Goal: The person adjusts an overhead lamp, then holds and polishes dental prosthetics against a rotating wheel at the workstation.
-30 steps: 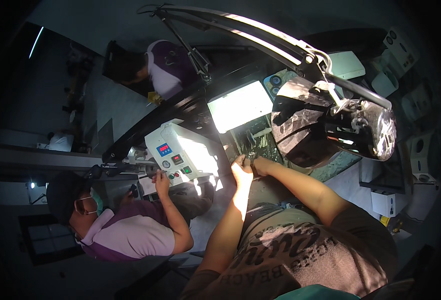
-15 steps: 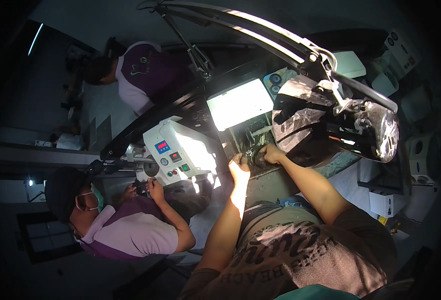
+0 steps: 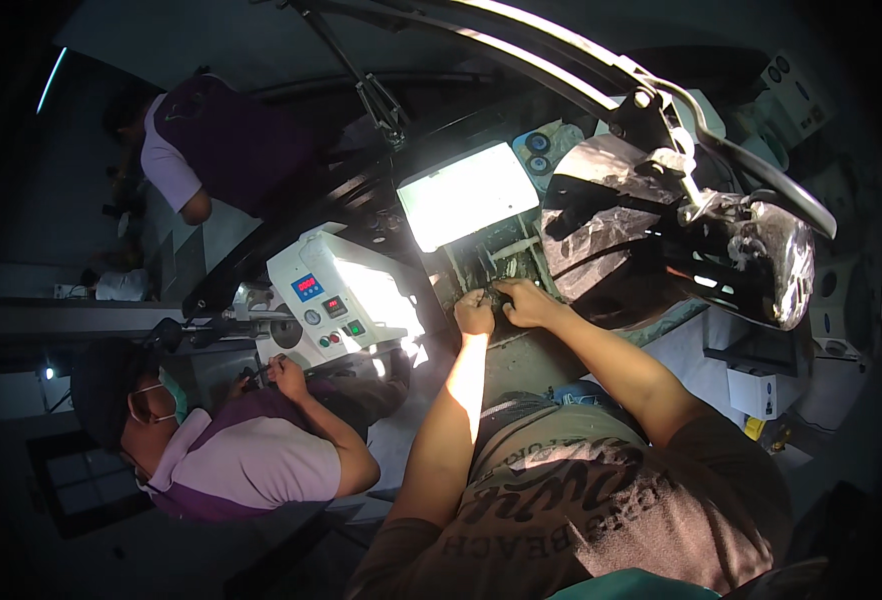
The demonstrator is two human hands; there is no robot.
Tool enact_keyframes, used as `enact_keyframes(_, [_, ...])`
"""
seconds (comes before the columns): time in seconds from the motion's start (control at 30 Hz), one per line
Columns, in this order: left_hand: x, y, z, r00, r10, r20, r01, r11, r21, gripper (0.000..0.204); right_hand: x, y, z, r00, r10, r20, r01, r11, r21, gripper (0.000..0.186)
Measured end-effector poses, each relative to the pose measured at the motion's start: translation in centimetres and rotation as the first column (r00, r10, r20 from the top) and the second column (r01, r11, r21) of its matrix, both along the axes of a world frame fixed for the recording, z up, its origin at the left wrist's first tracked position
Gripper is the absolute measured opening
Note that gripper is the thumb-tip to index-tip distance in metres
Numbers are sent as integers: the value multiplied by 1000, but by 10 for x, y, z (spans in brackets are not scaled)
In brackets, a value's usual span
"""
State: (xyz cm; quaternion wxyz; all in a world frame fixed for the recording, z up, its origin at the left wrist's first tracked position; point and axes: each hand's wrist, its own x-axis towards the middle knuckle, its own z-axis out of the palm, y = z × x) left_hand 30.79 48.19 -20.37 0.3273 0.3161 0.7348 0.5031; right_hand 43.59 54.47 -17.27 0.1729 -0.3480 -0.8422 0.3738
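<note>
My left hand is closed, its fingertips pinched together in front of a dark, grimy work bay in the bench. Close beside it, almost touching, my right hand is closed too, with bent fingers pointing at the left fingertips. Something small and dark seems to sit between the two sets of fingers, but it is too small to name. Just beyond the hands, a brightly lit white panel leans over the bay.
Right of my hands hangs a big lamp-like head in crinkled wrapping, on a jointed arm. To the left stands a white control box with displays and buttons. A masked co-worker sits nearby; another person is farther back.
My right hand has moved left, out of the bay's right side, and now meets my left hand. The view has shifted slightly. The far person appears farther left.
</note>
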Motion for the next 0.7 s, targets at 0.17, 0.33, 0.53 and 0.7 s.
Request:
enact_keyframes(0.17, [-6, -2, -3, 985, 145, 92, -144, 989, -20, 12, -20, 9, 40, 989, -123, 77, 140, 955, -263, 29])
enact_keyframes(0.33, [4, 27, -1, 941, 170, 294, -186, 982, 29, 14, -15, 40, -39, 959, -276, 58, 278, 960, -28, 27])
enact_keyframes(0.53, [-9, 28, 0, 891, 256, 375, -230, 967, -114, 17, -28, 30, -57, 957, -290, 27, 288, 955, 72, 26])
enact_keyframes(0.7, [-7, 31, 7, 848, 255, 465, -221, 967, -129, 19, -21, 34, -64, 952, -297, 68, 295, 955, 35, 26])
